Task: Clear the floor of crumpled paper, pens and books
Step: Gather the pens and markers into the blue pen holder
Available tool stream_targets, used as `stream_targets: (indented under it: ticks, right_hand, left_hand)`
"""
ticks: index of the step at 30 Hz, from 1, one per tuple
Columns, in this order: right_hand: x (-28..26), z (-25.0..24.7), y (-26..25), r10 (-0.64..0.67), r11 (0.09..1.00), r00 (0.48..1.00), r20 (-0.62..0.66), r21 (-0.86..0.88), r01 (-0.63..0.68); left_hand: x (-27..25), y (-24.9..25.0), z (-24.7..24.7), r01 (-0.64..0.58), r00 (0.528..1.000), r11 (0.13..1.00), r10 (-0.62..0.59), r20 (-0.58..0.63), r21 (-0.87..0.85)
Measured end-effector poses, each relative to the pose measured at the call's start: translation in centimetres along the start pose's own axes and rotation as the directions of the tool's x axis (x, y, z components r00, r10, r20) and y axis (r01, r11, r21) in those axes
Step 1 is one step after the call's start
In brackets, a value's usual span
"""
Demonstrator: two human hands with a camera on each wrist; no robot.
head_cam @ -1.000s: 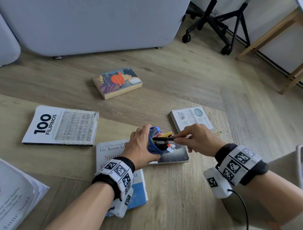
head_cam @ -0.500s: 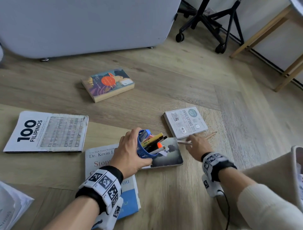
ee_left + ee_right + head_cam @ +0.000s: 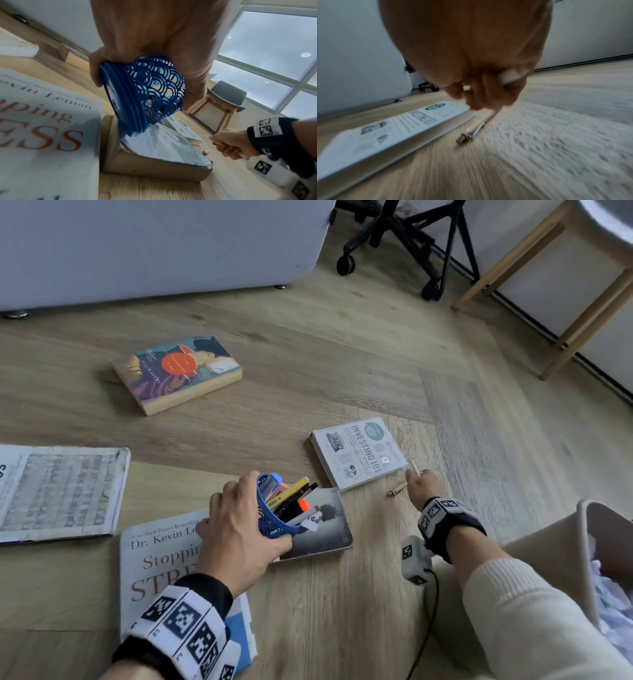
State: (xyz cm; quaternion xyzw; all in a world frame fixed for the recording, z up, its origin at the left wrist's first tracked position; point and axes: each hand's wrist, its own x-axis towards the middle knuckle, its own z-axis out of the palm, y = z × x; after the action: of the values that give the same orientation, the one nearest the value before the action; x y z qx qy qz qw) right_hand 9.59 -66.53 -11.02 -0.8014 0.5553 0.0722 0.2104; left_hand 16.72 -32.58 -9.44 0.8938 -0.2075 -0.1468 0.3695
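Observation:
My left hand [image 3: 239, 522] grips a blue lattice pen holder [image 3: 270, 518], tilted to the right over a grey book [image 3: 325, 529], with several pens [image 3: 294, 494] sticking out of it. My right hand [image 3: 419, 484] is down at the floor beside the white "Investing 101" book [image 3: 359, 453]. Its curled fingers hold a white pen [image 3: 510, 75], and its fingertips touch a wood-coloured pen [image 3: 476, 128] lying on the floor. More books lie around: a colourful novel [image 3: 178, 371], a large "Stopping Stress" book [image 3: 154, 570] and a wide white one [image 3: 58, 494].
A beige bin [image 3: 582, 542] with crumpled paper [image 3: 613, 611] inside stands at my right. A grey sofa [image 3: 154, 244] runs along the back, with an office chair base [image 3: 411, 244] and wooden stool legs [image 3: 582, 313] at the back right.
My right hand left the pen holder, where the dark pens it held now sit, and moved right to the floor pens by the white book. The left hand keeps the holder.

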Motion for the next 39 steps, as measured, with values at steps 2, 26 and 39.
stream_targets:
  ticks: [2,26,39]
  right_hand:
    - [0.3,1.1,0.1,0.102,0.995,0.994,-0.037,0.023,-0.101]
    - [-17.1,-5.7,-15.7,-0.584,0.786,0.651,0.484,0.14,0.602]
    - [-29.9,-10.9,-24.1,-0.713,0.434,0.52,0.471,-0.286,0.854]
  left_hand:
    - [-0.1,0.0,0.0,0.005,1.0,1.0,-0.005,-0.013,-0.01]
    - [1.7,-0.7,-4.5,0.102,0.951,0.992,-0.078,0.299,-0.068]
    - [5.6,2.1,-26.8,-0.082,0.943,0.958,-0.015,0.334,0.274]
